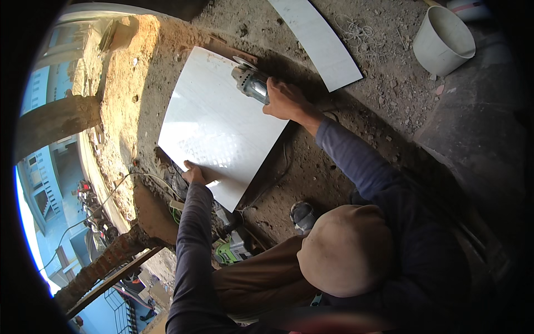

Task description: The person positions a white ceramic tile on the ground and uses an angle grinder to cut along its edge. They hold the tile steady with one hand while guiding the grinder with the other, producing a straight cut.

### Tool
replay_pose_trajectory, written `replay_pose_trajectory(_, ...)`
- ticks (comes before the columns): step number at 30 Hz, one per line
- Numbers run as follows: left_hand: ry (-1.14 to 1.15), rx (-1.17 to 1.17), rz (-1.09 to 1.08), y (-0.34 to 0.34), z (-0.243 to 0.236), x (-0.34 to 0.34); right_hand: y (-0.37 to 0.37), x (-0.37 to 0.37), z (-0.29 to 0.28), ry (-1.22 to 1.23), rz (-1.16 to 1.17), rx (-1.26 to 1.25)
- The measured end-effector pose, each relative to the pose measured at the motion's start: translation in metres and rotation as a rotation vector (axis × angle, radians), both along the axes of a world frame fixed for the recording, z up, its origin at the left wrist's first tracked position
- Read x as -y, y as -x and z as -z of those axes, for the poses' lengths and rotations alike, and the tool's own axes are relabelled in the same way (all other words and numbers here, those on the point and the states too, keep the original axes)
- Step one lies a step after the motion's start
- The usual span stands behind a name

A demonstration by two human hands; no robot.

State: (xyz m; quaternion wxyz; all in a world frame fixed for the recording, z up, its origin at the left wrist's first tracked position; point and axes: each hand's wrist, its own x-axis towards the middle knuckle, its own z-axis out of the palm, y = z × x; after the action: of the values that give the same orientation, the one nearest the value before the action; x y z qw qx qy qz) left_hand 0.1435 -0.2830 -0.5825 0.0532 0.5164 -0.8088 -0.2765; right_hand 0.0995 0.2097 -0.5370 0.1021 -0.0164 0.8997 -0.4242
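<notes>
Large white tile [219,119] lies flat on the dirt floor [384,72]; stiff, brittle and smooth, probably best gripped by opposite edges. The right hand [285,100] is wrapped around an angle grinder [250,80] at its far edge, while the left hand [194,173] presses flat on the near corner, gripping nothing

The tile [219,125] is white and glossy, with a faint dotted pattern near its lower half. The grinder [251,82] is silver-grey. A white strip [322,42] and a white bucket [442,40] lie on grey-brown dirt [384,83]. The sleeves [192,245] are dark blue, the cap [347,250] tan. A drill [231,253] is bright green.
</notes>
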Motion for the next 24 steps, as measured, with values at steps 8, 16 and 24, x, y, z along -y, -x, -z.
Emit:
replay_pose_trajectory(8, -0.064, -0.035, -0.017, 0.000, 0.000, 0.002, -0.006, -0.007, -0.003, 0.011, -0.005, 0.037)
replay_pose_trajectory(16, -0.087, -0.050, 0.000, 0.001, 0.009, 0.014, -0.010, -0.009, -0.003, 0.020, 0.004, 0.021)
replay_pose_trajectory(24, -0.054, -0.039, 0.011, 0.000, 0.013, 0.018, -0.016, -0.014, -0.006, 0.017, -0.003, 0.017)
